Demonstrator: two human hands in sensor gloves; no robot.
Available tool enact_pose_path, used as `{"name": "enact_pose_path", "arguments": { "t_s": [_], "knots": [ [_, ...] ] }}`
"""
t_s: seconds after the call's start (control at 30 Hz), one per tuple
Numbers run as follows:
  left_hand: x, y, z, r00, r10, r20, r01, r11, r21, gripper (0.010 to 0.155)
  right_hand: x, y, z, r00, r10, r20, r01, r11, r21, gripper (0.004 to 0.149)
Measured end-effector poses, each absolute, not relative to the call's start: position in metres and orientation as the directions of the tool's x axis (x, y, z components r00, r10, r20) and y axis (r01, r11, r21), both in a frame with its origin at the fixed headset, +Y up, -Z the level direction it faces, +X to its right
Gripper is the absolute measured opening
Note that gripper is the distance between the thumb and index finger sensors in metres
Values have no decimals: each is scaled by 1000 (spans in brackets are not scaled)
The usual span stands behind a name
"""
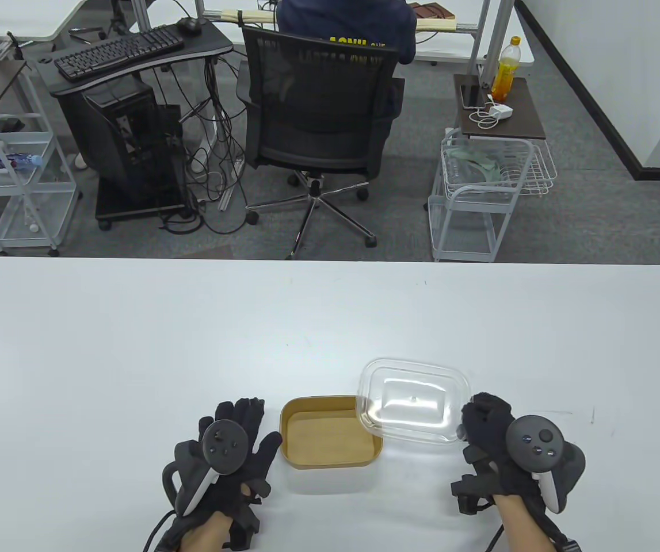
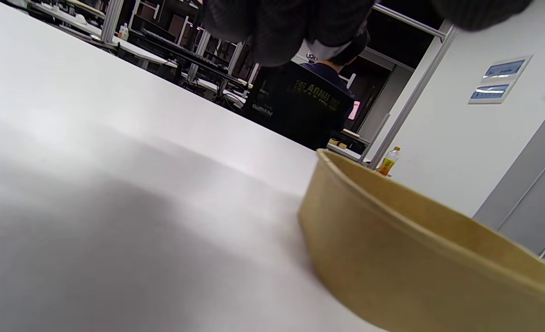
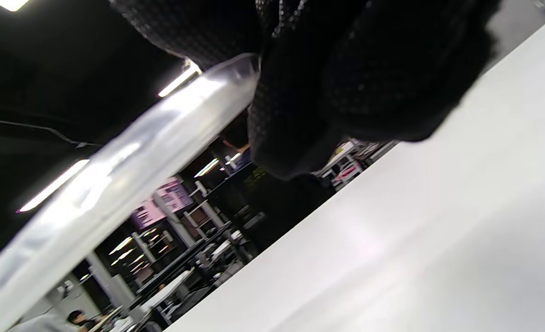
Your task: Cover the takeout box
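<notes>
Setting: a white tabletop (image 1: 134,345) carries the work, near its front edge.
Lid: clear plastic lid (image 1: 414,401), raised, overlapping the box's right rim.
Box: brown takeout box (image 1: 330,431), open, between the two hands.
Right hand: right hand (image 1: 493,440), fingers (image 3: 300,106) pinching the lid's right edge.
Left hand: left hand (image 1: 226,454), fingers spread flat just left of the box, holding nothing.

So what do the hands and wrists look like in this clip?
Both the left hand and the right hand wear black knit sensor gloves. Each carries a dark grey round tracker with small buttons and a white handle. Black cables trail off the wrists; the forearms are bare.
</notes>
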State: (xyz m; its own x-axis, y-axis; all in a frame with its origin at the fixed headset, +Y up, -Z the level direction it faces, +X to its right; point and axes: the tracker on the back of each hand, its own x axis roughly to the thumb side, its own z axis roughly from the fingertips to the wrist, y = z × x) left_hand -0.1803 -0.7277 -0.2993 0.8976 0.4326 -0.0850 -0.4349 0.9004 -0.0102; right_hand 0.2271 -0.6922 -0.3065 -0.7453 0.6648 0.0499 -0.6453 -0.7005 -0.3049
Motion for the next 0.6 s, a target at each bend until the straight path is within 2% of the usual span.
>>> {"name": "enact_pose_path", "arguments": {
  "t_s": [0.33, 0.53, 0.6],
  "knots": [
    [-165, -724, -300, 696, 714, -76, -716, 683, -144, 77, 173, -691, -296, -739, 635, 225, -673, -715, -190, 43],
    [-166, -713, -301, 659, 751, -49, -750, 649, -131, 58, 163, -696, -294, -740, 617, 267, -666, -726, -171, 44],
    [-168, -709, -303, 652, 757, -35, -753, 643, -139, 57, 163, -696, -294, -741, 613, 273, -664, -728, -168, 44]
  ]
}}
